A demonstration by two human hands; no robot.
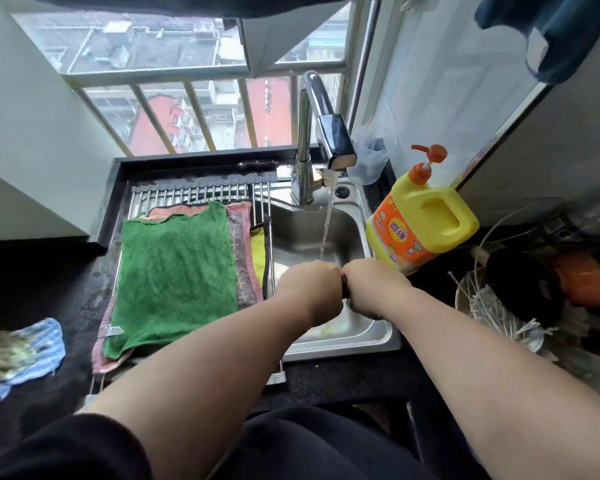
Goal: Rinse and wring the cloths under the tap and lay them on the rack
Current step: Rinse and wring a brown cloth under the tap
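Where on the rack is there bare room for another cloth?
Only the bare far strip of the rack, between the green cloth and the back ledge. Stacked cloths cover the rest; right of the sink, the detergent bottle crowds the counter.

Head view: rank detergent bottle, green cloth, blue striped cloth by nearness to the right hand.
1. The detergent bottle, just beside the right hand, on its right.
2. The green cloth, left, on the rack.
3. The blue striped cloth, far left on the counter.

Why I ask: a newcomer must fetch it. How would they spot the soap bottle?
Find the steel sink under the window. The soap bottle stands just right of it. It alone is yellow, with an orange pump and label.
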